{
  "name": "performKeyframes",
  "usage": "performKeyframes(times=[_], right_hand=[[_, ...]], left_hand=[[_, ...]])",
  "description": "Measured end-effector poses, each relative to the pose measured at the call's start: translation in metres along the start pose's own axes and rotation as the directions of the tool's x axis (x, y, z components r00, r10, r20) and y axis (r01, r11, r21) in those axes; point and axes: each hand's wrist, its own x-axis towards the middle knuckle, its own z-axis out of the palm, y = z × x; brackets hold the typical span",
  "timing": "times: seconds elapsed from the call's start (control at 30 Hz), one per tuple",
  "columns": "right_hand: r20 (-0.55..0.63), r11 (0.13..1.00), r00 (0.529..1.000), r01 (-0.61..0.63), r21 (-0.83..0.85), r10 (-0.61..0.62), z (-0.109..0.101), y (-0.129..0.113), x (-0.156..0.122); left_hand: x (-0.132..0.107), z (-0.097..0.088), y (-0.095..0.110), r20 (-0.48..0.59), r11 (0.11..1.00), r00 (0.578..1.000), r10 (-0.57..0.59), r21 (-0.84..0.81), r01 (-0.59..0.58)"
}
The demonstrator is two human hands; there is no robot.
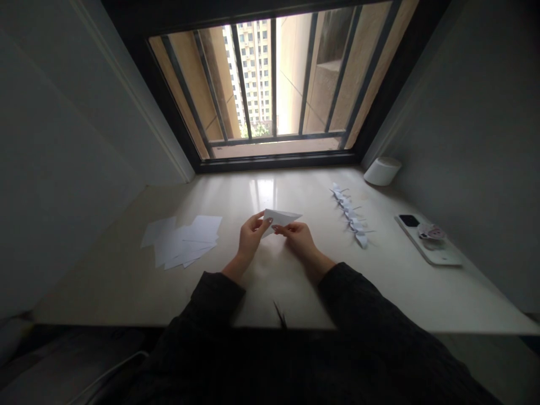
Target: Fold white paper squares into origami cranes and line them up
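A folded white sheet of paper [280, 216], with a point toward the right, is held a little above the sill between both hands. My left hand [252, 232] pinches its left side, thumb on the near face. My right hand [298, 234] has its thumb and fingers closed on the lower edge. Loose white paper sheets [179, 242] lie overlapping to the left. On the right, several folded paper cranes [349, 214] stand in a slanting row.
The pale sill [270, 292] runs up to a barred window [274, 84]. A white rounded device [382, 171] stands in the back right corner. A phone [426, 241] with a grip on its back lies at the right. Walls close in on both sides.
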Motion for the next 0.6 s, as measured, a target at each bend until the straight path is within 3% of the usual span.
performKeyframes(times=[0.1, 0.2, 0.43, 0.6], right_hand=[[-0.071, 0.999, 0.997, -0.020, 0.035, 0.022, 0.000, 0.000, 0.000], [-0.094, 0.998, 0.995, -0.031, 0.060, 0.037, 0.000, -0.001, -0.002], [-0.105, 0.999, 0.994, -0.037, 0.023, 0.039, -0.001, -0.009, -0.002], [-0.152, 0.997, 0.988, -0.010, 0.073, 0.021, -0.014, -0.012, 0.005]], left_hand=[[0.000, -0.001, 0.001, 0.091, 0.993, 0.995, -0.033, 0.116, 0.022], [0.000, -0.003, 0.001, 0.099, 0.979, 0.994, -0.054, 0.199, 0.033], [0.004, -0.006, 0.002, 0.137, 0.986, 0.989, -0.053, 0.162, 0.031], [0.007, -0.009, -0.004, 0.108, 0.986, 0.993, -0.049, 0.161, 0.032]])
